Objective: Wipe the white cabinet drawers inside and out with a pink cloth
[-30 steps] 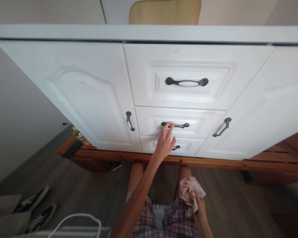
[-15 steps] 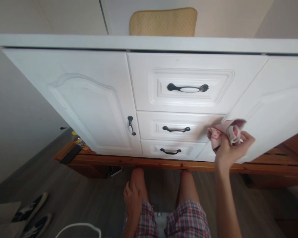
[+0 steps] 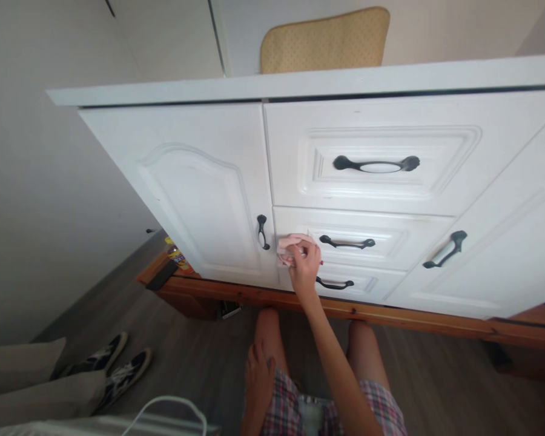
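Observation:
A crumpled pink and white cloth is gripped in the fingers of my right hand. It presses against the left end of the middle drawer, just right of the black handle on the left cabinet door. The middle drawer's handle is right beside my right hand, and part of the lowest drawer's handle shows beyond my wrist. My left hand lies on my left thigh with its fingers stretched out, holding nothing.
The white cabinet stands on a low wooden base. A yellow-labelled bottle is at its left end. Behind the top is a beige chair back. Another person's shoes are on the floor at left, near a white curved handle.
My right hand has carried the cloth left across the drawer fronts, from the right edge to the left edge. The view has shifted left. My left hand stays on my thigh.

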Demonstrator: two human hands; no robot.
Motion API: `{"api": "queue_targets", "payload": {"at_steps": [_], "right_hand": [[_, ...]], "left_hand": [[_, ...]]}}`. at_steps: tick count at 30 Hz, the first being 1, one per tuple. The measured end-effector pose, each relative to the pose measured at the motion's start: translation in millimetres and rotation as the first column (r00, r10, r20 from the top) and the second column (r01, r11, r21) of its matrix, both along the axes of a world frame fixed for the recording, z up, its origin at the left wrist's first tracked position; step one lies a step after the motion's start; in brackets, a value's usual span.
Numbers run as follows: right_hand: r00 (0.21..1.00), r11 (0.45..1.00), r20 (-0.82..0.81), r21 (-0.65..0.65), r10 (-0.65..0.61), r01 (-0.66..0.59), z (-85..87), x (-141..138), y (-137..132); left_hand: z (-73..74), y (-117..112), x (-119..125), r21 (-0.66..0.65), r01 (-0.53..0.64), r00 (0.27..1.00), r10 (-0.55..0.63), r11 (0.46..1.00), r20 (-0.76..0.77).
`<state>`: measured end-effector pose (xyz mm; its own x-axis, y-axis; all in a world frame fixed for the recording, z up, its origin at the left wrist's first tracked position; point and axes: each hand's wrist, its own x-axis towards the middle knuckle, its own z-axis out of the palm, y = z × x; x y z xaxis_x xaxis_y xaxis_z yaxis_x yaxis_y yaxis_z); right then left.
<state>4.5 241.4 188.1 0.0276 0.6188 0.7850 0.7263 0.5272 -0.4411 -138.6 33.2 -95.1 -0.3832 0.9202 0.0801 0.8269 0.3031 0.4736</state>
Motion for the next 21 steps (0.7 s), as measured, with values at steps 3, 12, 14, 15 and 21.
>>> {"api": "queue_targets", "payload": {"at_steps": [3,12,14,15,21], "right_hand": [[0.976,0.985,-0.141,0.031,-0.164,0.170,-30.1,75.5,-2.9],[0.941,0.955,-0.230,0.106,-0.247,0.277,103.9,193.2,-9.2],[0.973,0.977,-0.171,0.116,-0.158,0.179,125.1,175.8,-9.1],[0.983,0.986,-0.146,0.114,-0.108,0.125,130.6,166.6,-10.2],[0.917,0.939,-0.362,0.224,-0.168,0.260,99.1,153.3,-57.4]], "left_hand": [[-0.2,-2.2,-7.6,0.027,0.008,0.999,-0.009,1.000,0.033],[67.7,45.8,38.8,0.312,0.222,0.931,-0.296,0.924,0.215],[98.6,66.0,68.3,0.392,0.316,0.883,-0.419,0.864,0.212],[112.6,76.0,83.1,0.429,0.360,0.859,-0.474,0.828,0.195],[155.9,121.5,138.5,0.458,0.512,0.777,-0.619,0.726,0.114]]}}
